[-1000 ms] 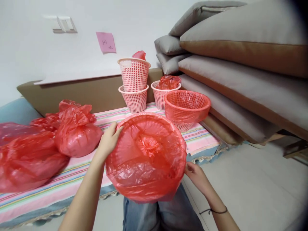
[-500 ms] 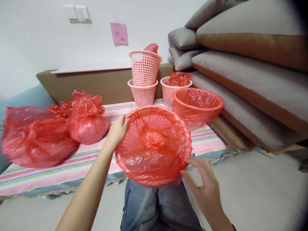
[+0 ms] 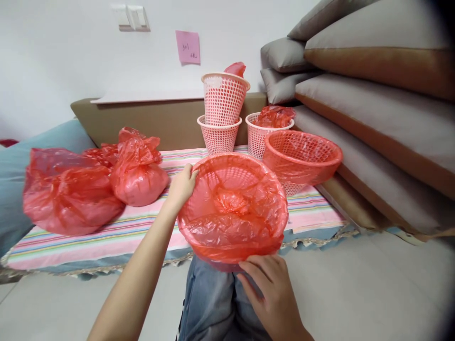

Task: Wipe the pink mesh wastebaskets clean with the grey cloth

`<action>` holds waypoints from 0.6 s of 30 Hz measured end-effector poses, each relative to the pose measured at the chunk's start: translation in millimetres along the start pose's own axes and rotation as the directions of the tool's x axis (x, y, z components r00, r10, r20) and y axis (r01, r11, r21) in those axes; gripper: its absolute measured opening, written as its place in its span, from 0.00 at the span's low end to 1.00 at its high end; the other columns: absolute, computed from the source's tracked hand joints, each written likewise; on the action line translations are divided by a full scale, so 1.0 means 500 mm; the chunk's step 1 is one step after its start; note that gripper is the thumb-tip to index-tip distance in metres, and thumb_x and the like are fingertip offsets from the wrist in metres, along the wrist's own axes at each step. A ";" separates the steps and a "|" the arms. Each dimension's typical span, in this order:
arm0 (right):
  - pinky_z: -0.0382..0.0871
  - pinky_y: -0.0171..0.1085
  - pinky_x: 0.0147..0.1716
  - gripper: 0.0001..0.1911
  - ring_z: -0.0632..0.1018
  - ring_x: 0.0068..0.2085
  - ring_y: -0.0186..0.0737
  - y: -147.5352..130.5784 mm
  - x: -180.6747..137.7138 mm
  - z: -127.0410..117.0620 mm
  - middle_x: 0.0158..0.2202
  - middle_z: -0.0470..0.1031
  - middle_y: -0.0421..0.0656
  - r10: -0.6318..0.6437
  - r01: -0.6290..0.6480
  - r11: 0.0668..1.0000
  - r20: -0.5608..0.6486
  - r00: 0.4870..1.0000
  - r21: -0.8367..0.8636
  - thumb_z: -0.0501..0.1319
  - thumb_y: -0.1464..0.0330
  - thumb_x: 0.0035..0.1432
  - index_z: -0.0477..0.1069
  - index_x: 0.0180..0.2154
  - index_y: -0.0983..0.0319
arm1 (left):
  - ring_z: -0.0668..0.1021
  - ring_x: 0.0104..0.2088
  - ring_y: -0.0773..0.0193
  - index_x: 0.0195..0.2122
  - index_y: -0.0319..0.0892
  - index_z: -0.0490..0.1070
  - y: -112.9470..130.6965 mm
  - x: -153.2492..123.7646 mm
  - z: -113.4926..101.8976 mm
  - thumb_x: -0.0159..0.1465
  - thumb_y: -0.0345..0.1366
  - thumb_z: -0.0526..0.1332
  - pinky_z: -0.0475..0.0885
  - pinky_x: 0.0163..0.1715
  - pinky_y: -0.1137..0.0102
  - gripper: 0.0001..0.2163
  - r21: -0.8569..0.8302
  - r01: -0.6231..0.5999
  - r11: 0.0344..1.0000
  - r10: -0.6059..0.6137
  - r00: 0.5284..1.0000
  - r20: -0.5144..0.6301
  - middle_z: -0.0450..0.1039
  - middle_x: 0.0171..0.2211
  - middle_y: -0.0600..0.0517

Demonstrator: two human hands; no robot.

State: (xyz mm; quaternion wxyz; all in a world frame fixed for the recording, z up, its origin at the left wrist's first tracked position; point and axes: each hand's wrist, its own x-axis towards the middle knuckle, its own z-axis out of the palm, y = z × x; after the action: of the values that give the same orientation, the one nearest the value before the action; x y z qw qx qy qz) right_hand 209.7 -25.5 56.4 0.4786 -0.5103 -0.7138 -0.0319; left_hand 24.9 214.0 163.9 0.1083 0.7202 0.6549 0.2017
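Above jeans [image 3: 213,296] | both hands [image 3: 182,188] [image 3: 275,289] at basket [image 3: 227,176] | red liner [image 3: 227,232] covering it

Lined basket [image 3: 222,177]: underside hidden. Cushions [image 3: 377,99] cut by right edge, jeans [image 3: 211,298] by bottom.

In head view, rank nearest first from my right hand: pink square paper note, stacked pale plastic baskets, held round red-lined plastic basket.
1. Held basket, at the right hand.
2. Stacked baskets, farther back.
3. Paper note, on the wall.

I view a switch plate [image 3: 131,18] fixed to the white wall [image 3: 231,28], a pink note [image 3: 188,47] to its lower right, and grey-and-brown cushions [image 3: 369,102] stacked at far right.
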 end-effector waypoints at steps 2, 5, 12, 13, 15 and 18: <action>0.68 0.38 0.41 0.07 0.77 0.37 0.38 0.003 -0.023 0.014 0.35 0.79 0.41 0.128 -0.138 0.979 0.076 0.989 0.150 0.61 0.73 0.65 0.77 0.40 0.58 | 0.79 0.44 0.48 0.38 0.46 0.62 0.000 0.002 0.001 0.72 0.40 0.48 0.66 0.40 0.65 0.07 0.004 -0.001 1.000 0.001 1.000 0.000 0.78 0.41 0.43; 0.68 0.35 0.32 0.08 0.76 0.31 0.37 0.009 -0.051 0.040 0.29 0.78 0.41 0.472 -0.557 0.727 0.297 0.830 0.402 0.65 0.63 0.63 0.78 0.32 0.59 | 0.79 0.44 0.48 0.39 0.46 0.63 -0.001 0.004 0.002 0.72 0.40 0.48 0.66 0.40 0.65 0.08 0.006 0.000 1.000 0.000 1.000 0.000 0.77 0.40 0.43; 0.65 0.32 0.25 0.24 0.70 0.24 0.31 -0.006 -0.016 0.068 0.24 0.74 0.38 0.672 -0.682 -0.332 0.671 0.314 0.652 0.79 0.52 0.39 0.79 0.32 0.61 | 0.78 0.43 0.49 0.39 0.46 0.62 -0.002 0.002 0.003 0.71 0.40 0.48 0.66 0.41 0.65 0.07 -0.003 0.011 1.000 -0.011 1.000 0.000 0.77 0.40 0.44; 0.64 0.32 0.24 0.23 0.69 0.24 0.31 -0.006 -0.012 0.071 0.22 0.73 0.38 0.686 -0.682 -0.322 0.658 0.309 0.656 0.79 0.53 0.38 0.78 0.30 0.62 | 0.78 0.43 0.49 0.38 0.47 0.62 -0.002 0.002 0.002 0.71 0.40 0.48 0.66 0.41 0.65 0.07 -0.006 0.012 1.000 -0.012 1.000 0.002 0.77 0.40 0.44; 0.64 0.32 0.25 0.23 0.69 0.23 0.31 0.001 -0.017 0.078 0.20 0.72 0.38 0.737 -0.715 -0.243 0.604 0.304 0.656 0.79 0.52 0.37 0.77 0.25 0.62 | 0.78 0.43 0.50 0.38 0.47 0.61 -0.003 0.003 0.002 0.71 0.40 0.48 0.67 0.41 0.65 0.07 -0.012 0.016 1.000 -0.016 1.000 0.004 0.77 0.40 0.45; 0.63 0.33 0.24 0.25 0.68 0.23 0.31 0.024 -0.046 0.092 0.18 0.72 0.39 0.793 -0.767 -0.142 0.536 0.291 0.626 0.79 0.49 0.35 0.76 0.21 0.62 | 0.78 0.43 0.49 0.38 0.47 0.61 -0.004 0.003 0.002 0.71 0.40 0.48 0.67 0.42 0.65 0.07 -0.023 0.025 0.999 -0.025 1.000 0.004 0.77 0.39 0.44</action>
State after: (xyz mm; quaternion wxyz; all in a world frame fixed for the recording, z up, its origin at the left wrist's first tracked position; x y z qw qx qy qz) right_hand 189.1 -11.2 9.7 0.5796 -0.5361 -0.1719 0.5891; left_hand 23.4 216.0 162.5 0.1203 0.7112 0.6612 0.2064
